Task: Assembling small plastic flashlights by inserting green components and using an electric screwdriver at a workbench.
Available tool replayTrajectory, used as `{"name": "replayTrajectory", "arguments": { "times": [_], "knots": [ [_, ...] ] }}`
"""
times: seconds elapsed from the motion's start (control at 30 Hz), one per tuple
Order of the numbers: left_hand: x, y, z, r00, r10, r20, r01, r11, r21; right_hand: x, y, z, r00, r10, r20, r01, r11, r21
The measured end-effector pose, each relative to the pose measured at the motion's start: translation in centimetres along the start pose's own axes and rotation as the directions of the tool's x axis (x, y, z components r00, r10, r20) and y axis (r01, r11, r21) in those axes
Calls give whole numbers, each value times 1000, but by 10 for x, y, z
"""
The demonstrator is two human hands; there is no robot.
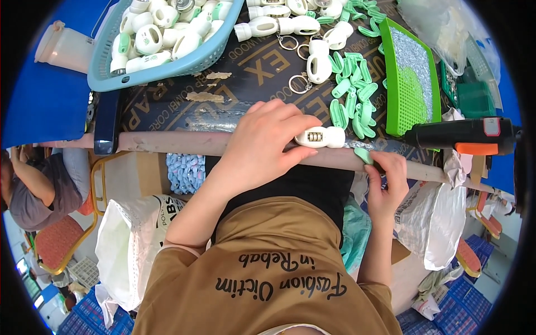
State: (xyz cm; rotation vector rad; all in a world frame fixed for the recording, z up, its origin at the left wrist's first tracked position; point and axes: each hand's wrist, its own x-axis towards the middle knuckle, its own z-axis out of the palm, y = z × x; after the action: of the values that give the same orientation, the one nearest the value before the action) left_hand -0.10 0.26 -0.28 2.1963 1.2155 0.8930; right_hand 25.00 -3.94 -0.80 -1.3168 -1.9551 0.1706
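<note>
At the near edge of the table, my left hand (268, 139) is closed on a small white plastic flashlight body (322, 137), thumb and fingers gripping its left end. Silvery parts show in a slot on its upward side. To its right, my right hand (389, 177) pinches a pale green plastic cover (363, 155) between thumb and fingers. The cover is close to the flashlight's right end but apart from it. Beyond my hands lies a loose pile of similar green covers (354, 92). Several white flashlights with key rings (319, 62) rest on the dark tabletop (184, 109).
A blue basket (162, 75) full of white-and-green flashlights stands at the far left. At the right are a bright green tray (394, 106) of small pale pieces and a black tool with an orange part (463, 137). A white sack (131, 251) stands below left; another person sits beyond.
</note>
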Motion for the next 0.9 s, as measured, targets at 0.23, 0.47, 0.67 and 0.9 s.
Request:
{"name": "replayTrajectory", "arguments": {
  "times": [0.23,0.47,0.67,0.9],
  "knots": [
    [1,-1,0,1000,2,18,-2,1000,-11,31,-26,-2,985,-167,32,162,980,112],
    [1,-3,0,1000,-11,15,11,998,-54,65,-33,26,859,-471,201,469,881,60],
    [2,-3,0,1000,-15,12,15,999,-46,71,-39,27,824,-505,257,501,861,88],
    [2,-3,0,1000,-17,13,17,998,-54,74,-35,27,816,-504,283,498,862,99]
  ]
}}
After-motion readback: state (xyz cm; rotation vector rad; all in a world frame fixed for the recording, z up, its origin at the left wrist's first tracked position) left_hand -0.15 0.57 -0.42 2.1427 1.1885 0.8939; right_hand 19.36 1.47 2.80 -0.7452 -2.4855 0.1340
